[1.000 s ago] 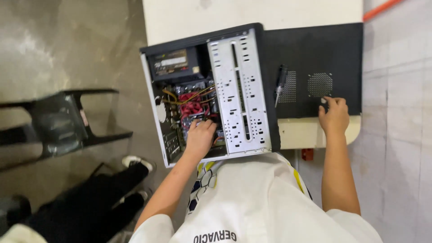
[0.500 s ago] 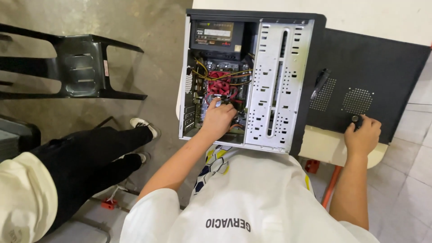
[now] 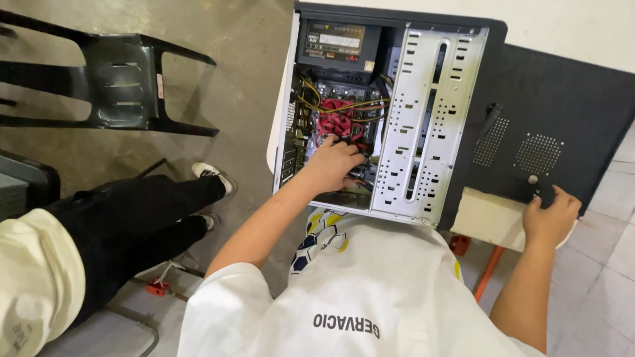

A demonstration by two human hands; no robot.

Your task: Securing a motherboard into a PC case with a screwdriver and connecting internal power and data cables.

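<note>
Fingers of the left hand (image 3: pixel 331 165) curl down into the open computer case (image 3: pixel 390 112), which lies on its side on the pale worktop (image 3: pixel 486 221). The hand sits just below the red cooling fan (image 3: pixel 336 123) and among the yellow and red cables (image 3: pixel 344 106); its grip looks narrow, closed around something small near the board, though what it holds is hidden under the knuckles. Above the fan sits the power supply (image 3: pixel 338 43), and the perforated metal drive rack (image 3: pixel 426 119) flanks the hand on its right.

The right hand (image 3: pixel 549 215) rests on the removed black side panel (image 3: pixel 555 132), fingers bent over a small dark object at the panel's lower edge; whether it pinches or only presses cannot be told.

Working in there well likely means keeping the wrist low, clear of the rack's sharp edge, pulling straight rather than twisting, and leaving the loose cables undisturbed.

Off to the left, another person's dark trouser legs (image 3: pixel 126 218) stretch across the floor near a black plastic chair (image 3: pixel 106 82).
</note>
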